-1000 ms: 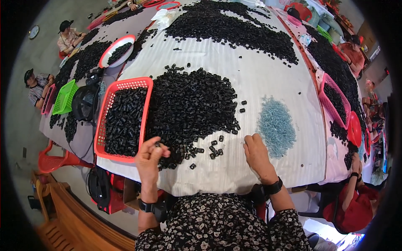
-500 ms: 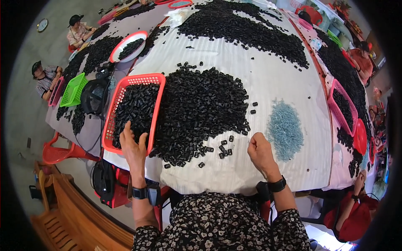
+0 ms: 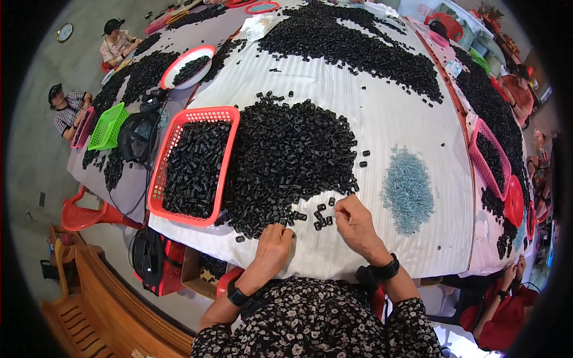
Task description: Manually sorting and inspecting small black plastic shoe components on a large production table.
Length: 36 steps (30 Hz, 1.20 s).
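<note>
A broad heap of small black plastic cylinders [image 3: 286, 155] covers the cloth in front of me. At its near edge, my left hand [image 3: 274, 244] is closed with fingertips down by the cylinders; what they pinch is hidden. My right hand [image 3: 356, 225] is closed too, just right of several loose black cylinders [image 3: 322, 216], and I cannot make out what is in it. To the left, a red plastic basket [image 3: 156, 188] is filled with the same black pieces. Beyond my right hand lies a pile of small pale-blue or clear pieces [image 3: 409, 191].
Another long black heap [image 3: 352, 48] spreads across the far table. A red-rimmed white basin [image 3: 200, 53] and a green basket [image 3: 107, 126] stand at left. A pink basket [image 3: 490, 158] and a red bowl [image 3: 513, 198] are at right. Other people sit round the table.
My left hand has left the red basket and moved right to the near edge of the heap. My right hand has shifted slightly left, closer to the loose cylinders.
</note>
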Tool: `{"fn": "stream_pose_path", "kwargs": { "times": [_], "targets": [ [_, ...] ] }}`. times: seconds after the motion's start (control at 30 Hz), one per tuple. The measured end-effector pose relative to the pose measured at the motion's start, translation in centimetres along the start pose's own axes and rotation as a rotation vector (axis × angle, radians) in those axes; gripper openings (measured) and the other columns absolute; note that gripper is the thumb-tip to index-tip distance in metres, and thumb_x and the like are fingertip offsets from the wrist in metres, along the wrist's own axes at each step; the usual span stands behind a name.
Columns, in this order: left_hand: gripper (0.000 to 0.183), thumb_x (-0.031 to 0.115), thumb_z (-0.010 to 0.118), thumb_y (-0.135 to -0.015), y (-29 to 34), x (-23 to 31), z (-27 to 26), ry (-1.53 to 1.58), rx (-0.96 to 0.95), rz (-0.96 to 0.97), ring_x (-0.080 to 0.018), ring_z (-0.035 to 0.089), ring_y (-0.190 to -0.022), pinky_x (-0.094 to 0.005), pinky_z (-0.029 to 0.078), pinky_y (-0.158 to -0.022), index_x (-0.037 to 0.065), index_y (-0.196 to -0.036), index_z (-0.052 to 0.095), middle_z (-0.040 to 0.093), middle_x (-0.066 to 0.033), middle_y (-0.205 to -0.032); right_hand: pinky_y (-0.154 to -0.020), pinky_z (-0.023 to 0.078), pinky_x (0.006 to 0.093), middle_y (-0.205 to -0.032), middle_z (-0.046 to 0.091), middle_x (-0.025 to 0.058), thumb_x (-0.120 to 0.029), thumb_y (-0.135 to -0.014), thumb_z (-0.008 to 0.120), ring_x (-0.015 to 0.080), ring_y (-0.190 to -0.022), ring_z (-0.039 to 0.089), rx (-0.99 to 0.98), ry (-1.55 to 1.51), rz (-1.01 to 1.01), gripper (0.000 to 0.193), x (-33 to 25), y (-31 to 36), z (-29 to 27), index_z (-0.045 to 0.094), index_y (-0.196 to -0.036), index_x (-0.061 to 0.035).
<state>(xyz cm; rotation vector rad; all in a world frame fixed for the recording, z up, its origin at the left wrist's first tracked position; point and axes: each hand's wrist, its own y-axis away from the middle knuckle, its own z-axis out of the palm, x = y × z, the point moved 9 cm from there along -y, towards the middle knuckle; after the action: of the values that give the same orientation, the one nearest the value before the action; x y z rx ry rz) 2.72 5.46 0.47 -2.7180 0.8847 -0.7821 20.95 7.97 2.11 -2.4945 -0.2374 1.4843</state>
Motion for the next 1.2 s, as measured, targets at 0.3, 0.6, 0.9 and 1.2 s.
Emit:
{"fn": "stream_pose_path", "kwargs": {
  "times": [0.3, 0.6, 0.9, 1.2],
  "targets": [
    [0.015, 0.007, 0.062, -0.086, 0.1, -3.6, -1.4, 0.753, -0.037, -0.49, -0.0095, 0.06, -0.078, -0.0221, 0.047, -0.069, -0.002, -0.097, 0.057, 0.062, -0.005, -0.088, -0.06, 0.041, 0.0236, -0.082, 0.052, 0.0049, -0.003, -0.085, 0.056, 0.0118, -0.068, 0.05, -0.29, -0.298, 0.042, 0.006, -4.4, -1.4, 3.5, 0.057, -0.091, -0.0012],
    [0.016, 0.007, 0.062, -0.087, -0.4, -3.3, -2.4, 1.41, 0.123, -0.454, -0.0106, 0.06, -0.076, -0.0233, 0.05, -0.07, -0.001, -0.099, 0.056, 0.062, -0.0064, -0.088, -0.056, 0.042, 0.0173, -0.082, 0.053, -0.0011, -0.006, -0.087, 0.06, 0.0025, -0.064, 0.049, -0.372, -0.774, 0.23, 0.008, -6.3, -1.7, 6.5, 0.057, -0.094, -0.0018],
    [0.016, 0.007, 0.064, -0.085, 0.0, -3.5, -2.2, 1.453, 0.138, -0.514, -0.0091, 0.059, -0.075, -0.0223, 0.05, -0.07, -0.001, -0.097, 0.056, 0.061, -0.0051, -0.086, -0.059, 0.039, 0.0198, -0.081, 0.053, -0.0013, -0.001, -0.084, 0.058, 0.0039, -0.07, 0.048, -0.302, -0.512, 0.098, 0.005, -6.2, -1.2, 6.9, 0.054, -0.087, -0.0033],
    [0.014, 0.004, 0.064, -0.084, 0.2, -3.9, -1.1, 1.478, 0.167, -0.557, -0.0074, 0.056, -0.07, -0.0199, 0.046, -0.065, -0.001, -0.096, 0.058, 0.061, -0.0034, -0.083, -0.06, 0.04, 0.0202, -0.081, 0.054, -0.0001, -0.002, -0.083, 0.059, 0.0052, -0.07, 0.049, -0.238, -0.578, 0.085, 0.006, -6.1, -1.0, 6.6, 0.056, -0.088, -0.0024]
  ]
}}
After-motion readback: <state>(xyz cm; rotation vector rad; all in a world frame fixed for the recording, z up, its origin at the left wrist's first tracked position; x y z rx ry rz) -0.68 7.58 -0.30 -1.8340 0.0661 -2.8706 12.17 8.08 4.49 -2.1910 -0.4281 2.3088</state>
